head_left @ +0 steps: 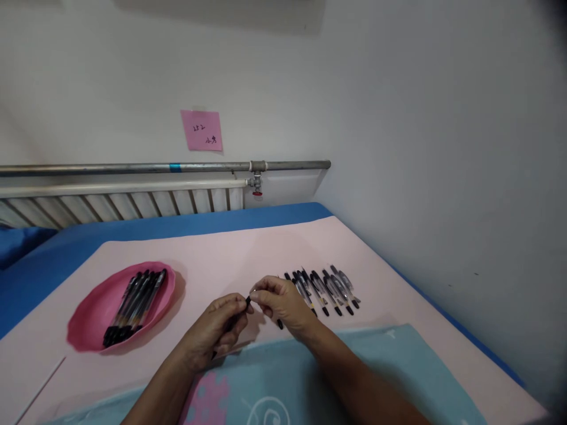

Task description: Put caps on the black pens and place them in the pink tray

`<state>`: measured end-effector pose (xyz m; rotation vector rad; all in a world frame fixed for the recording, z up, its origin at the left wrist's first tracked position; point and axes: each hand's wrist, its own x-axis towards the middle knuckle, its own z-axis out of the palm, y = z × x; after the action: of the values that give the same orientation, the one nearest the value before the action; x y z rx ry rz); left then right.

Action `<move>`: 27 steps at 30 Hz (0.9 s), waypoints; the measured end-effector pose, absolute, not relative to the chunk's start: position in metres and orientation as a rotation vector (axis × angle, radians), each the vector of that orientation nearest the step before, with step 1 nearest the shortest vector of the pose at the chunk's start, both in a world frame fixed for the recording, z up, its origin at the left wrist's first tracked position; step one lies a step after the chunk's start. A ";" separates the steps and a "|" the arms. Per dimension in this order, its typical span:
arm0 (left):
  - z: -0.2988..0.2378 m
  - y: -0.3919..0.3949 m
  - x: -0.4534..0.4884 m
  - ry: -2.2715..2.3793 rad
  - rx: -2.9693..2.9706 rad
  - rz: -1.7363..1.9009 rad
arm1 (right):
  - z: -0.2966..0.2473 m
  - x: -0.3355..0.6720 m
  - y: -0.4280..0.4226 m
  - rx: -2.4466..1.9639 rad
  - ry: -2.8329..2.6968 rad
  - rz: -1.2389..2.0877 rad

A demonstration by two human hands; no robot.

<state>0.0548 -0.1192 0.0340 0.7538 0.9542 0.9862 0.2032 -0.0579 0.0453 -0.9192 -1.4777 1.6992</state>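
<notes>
My left hand (pixel 217 332) is closed round the barrel of a black pen (pixel 245 304), low in the middle of the view. My right hand (pixel 280 305) pinches the pen's tip end, with another small dark piece (pixel 280 323) poking out below its palm. Both hands meet over the pink sheet (pixel 221 254). Just right of my right hand lies a row of several black pens (pixel 328 287). A pink dish (pixel 95 313) at the left holds several more black pens (pixel 135 306).
A light blue towel (pixel 385 366) covers the near edge under my forearms. The pink sheet lies on a blue surface (pixel 66 251). A white wall closes the right side; a radiator (pixel 119 203), a metal pipe (pixel 177 167) and a pink note (pixel 201 130) are behind.
</notes>
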 end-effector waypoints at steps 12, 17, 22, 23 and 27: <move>0.034 -0.117 0.058 1.095 0.845 1.035 | 0.036 0.193 -0.061 -0.949 -1.258 1.809; 0.033 -0.118 0.057 0.999 0.738 1.039 | 0.037 0.192 -0.061 -0.806 -1.263 1.862; 0.034 -0.118 0.057 0.986 0.748 1.034 | 0.035 0.192 -0.062 -0.915 -1.361 1.673; 0.034 -0.118 0.057 0.987 0.747 1.038 | 0.036 0.192 -0.062 -0.913 -1.373 1.676; 0.035 -0.118 0.056 0.988 0.749 1.045 | 0.036 0.193 -0.062 -0.866 -1.401 1.720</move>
<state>0.0564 -0.1180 0.0346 0.7487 0.9883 1.0449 0.1927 -0.0617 0.0360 -0.8662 -1.4013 1.7199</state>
